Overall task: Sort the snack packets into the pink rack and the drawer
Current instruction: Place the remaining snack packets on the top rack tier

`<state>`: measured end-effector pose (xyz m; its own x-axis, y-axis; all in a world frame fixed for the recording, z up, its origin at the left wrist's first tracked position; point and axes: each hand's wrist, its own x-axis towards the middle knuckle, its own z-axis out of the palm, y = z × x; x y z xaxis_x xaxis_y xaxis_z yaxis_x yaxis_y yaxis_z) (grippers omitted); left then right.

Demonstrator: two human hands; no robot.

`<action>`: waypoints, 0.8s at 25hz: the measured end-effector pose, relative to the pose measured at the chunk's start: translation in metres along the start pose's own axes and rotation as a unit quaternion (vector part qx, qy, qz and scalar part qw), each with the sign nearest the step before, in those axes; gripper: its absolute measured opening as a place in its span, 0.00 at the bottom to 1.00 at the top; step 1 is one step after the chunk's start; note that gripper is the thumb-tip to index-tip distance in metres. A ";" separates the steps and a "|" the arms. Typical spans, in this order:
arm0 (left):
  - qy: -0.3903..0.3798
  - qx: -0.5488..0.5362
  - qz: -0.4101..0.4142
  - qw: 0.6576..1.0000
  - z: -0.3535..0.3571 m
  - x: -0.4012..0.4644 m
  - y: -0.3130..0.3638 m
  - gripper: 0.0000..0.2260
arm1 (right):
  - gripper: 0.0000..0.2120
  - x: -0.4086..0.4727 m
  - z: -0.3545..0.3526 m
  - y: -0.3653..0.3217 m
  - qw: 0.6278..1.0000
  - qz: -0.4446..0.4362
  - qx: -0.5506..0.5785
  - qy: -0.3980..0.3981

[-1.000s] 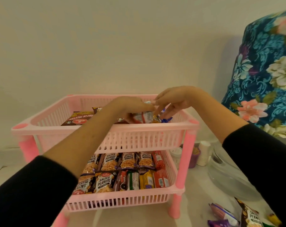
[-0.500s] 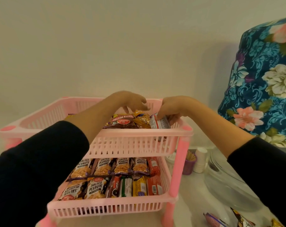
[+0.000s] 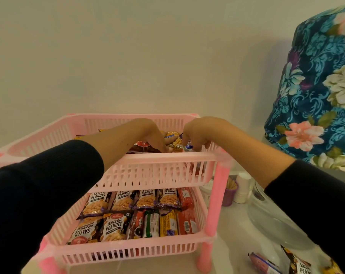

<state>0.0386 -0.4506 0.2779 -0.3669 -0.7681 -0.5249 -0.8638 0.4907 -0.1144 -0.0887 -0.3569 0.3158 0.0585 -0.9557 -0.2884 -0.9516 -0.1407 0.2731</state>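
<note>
- Both hands have dropped lower into the top tier of the pink rack since half a second ago, and the red-and-white packet that the right hand held at the rim now shows through the front slats below that hand.
- Left hand is curled downward with its fingertips on a dark red packet lying in the top tier; whether it pinches the packet or only presses on it cannot be told.
- Right hand is bent into a loose fist, fingers pointing down into the tier's right front corner; what they grip, if anything, is hidden by the rim.
- Between the two hands stands a yellow snack packet, touching the left fingertips.
- Below both hands, the lower tier holds salted peanuts packets on the left side and biscuit packs in red, green and yellow under the right hand.
- Beyond the right forearm, near the lower right edge, loose snack packets lie on the white table.
- Just right of the rack, under the right wrist, sit a purple cup and stacked paper cups.
</note>
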 end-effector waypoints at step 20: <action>0.525 -0.243 0.268 0.770 0.037 -0.134 0.083 0.13 | 0.12 -0.082 0.036 0.046 0.793 0.010 0.425 0.436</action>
<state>0.0289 -0.2913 0.3075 -0.5714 -0.5439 0.6145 -0.4252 0.8367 0.3453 -0.1485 -0.2751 0.3188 -0.1248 -0.8229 0.5542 -0.7932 -0.2528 -0.5540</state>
